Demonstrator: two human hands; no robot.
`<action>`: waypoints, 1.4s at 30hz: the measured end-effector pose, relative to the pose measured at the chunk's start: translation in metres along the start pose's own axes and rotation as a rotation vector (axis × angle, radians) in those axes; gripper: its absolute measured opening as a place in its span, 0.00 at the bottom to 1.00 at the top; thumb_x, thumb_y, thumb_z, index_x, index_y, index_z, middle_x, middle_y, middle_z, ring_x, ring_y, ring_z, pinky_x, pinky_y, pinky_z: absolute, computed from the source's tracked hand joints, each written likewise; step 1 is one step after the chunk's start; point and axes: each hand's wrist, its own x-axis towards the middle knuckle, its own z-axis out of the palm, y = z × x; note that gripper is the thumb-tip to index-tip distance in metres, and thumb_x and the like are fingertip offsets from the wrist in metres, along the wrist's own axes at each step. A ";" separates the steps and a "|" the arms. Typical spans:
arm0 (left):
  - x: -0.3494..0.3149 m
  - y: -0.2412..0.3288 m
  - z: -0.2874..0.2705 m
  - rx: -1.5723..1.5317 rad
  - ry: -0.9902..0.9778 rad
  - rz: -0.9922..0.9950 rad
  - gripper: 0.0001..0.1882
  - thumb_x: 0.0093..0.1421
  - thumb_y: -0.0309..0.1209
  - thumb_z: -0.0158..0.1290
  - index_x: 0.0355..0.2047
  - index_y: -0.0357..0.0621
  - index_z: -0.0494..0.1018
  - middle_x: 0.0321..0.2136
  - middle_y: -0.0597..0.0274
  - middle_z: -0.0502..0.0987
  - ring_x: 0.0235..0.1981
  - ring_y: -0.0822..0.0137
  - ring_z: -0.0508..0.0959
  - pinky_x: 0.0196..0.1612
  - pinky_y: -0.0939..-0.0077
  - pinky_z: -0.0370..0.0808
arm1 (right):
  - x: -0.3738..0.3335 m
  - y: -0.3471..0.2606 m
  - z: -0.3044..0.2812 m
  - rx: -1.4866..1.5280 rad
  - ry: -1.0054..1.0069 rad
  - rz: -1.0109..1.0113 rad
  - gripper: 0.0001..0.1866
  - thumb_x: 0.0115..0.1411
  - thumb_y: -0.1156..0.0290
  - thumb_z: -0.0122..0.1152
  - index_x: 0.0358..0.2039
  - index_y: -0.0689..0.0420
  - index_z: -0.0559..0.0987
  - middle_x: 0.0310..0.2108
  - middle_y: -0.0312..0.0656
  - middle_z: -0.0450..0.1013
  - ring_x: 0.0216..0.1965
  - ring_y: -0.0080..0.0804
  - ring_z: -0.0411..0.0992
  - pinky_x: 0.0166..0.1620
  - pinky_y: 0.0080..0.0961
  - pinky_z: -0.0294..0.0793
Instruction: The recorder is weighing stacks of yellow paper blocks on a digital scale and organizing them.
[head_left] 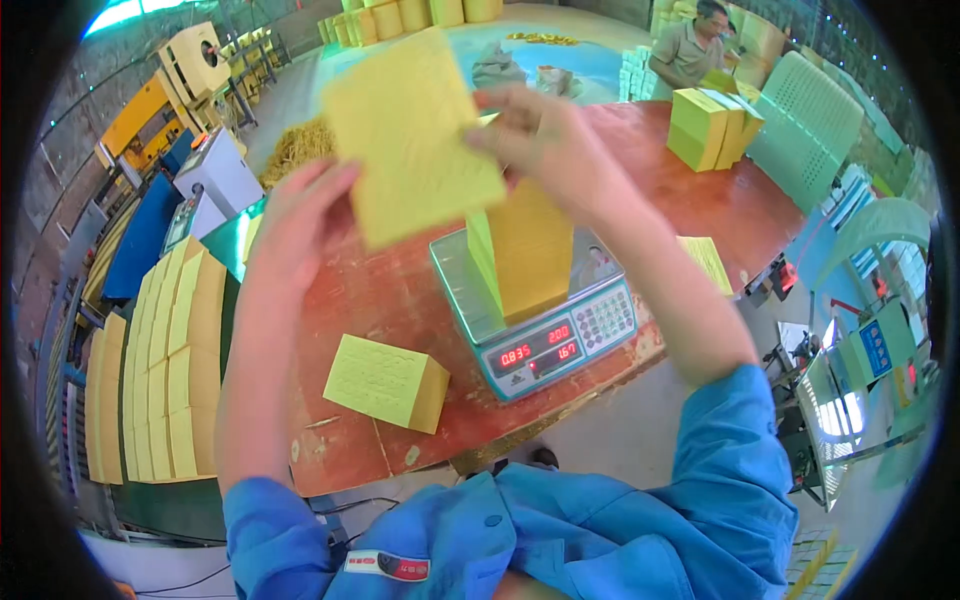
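Clamping the right-hand grip (540, 125) on the right edge of a yellow, rectangular block of rough, paper-like sheets (415, 140). Meeting its left edge with the fingertips of the left-hand grip (300, 215); not showing the thumb clearly, so not telling whether clamping or merely steadying. Raising the block above the worktop and turning its broad face toward the head camera, probably using opposite edges for balance and a freer view of that face.

Standing a tall, yellow-brown block (537, 260) upright just below, on a grey-and-teal electronic scale (515, 382), apparently letting the pan bear its weight while leaving the lit red display and buttons uncovered on the near side.

Supporting the scale on a broad, scuffed red worktop (380, 300). Lying near the scale's left, a loose, pale-yellow block (375, 380), seemingly within easy reach. Showing to the right, partly hidden by the right forearm (675, 280), a flat-topped yellow piece (706, 262).

Standing farther left, close-packed rows of yellow blocks (175, 360), likely propping one another up. Grouping at the far right, yellow-and-green blocks (705, 130), near a co-worker (688, 55) and a pale-green, perforated plastic panel (812, 105).
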 end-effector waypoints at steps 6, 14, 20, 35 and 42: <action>0.110 -0.028 0.072 -0.074 -0.102 -0.294 0.10 0.60 0.41 0.57 0.33 0.49 0.78 0.27 0.69 0.79 0.24 0.73 0.74 0.28 0.77 0.67 | 0.058 0.058 -0.093 0.057 0.024 0.270 0.14 0.58 0.64 0.66 0.38 0.61 0.79 0.21 0.34 0.71 0.20 0.21 0.69 0.23 0.18 0.68; 0.116 -0.046 0.091 0.011 -0.068 -0.347 0.11 0.62 0.40 0.55 0.30 0.48 0.79 0.22 0.65 0.80 0.20 0.74 0.77 0.22 0.80 0.66 | 0.062 0.093 -0.109 0.010 -0.060 0.382 0.11 0.59 0.64 0.63 0.35 0.59 0.81 0.22 0.30 0.71 0.21 0.16 0.66 0.23 0.16 0.61; 0.117 -0.050 0.097 0.017 -0.056 -0.352 0.11 0.61 0.40 0.55 0.29 0.48 0.78 0.22 0.64 0.80 0.19 0.73 0.76 0.22 0.80 0.66 | 0.062 0.104 -0.111 0.031 -0.063 0.426 0.10 0.60 0.65 0.62 0.32 0.58 0.81 0.22 0.30 0.72 0.21 0.17 0.66 0.23 0.16 0.61; 0.110 -0.053 0.103 0.050 -0.061 -0.358 0.11 0.61 0.40 0.57 0.27 0.48 0.76 0.20 0.66 0.76 0.15 0.75 0.71 0.17 0.82 0.62 | 0.050 0.119 -0.109 0.166 -0.012 0.388 0.16 0.58 0.68 0.63 0.45 0.63 0.79 0.25 0.32 0.74 0.22 0.15 0.67 0.21 0.14 0.61; 0.106 -0.054 0.103 0.016 -0.047 -0.372 0.11 0.61 0.39 0.56 0.26 0.46 0.75 0.19 0.63 0.76 0.14 0.73 0.71 0.16 0.81 0.63 | 0.045 0.118 -0.105 0.106 0.051 0.310 0.19 0.57 0.69 0.62 0.48 0.63 0.77 0.29 0.35 0.74 0.25 0.17 0.68 0.24 0.16 0.65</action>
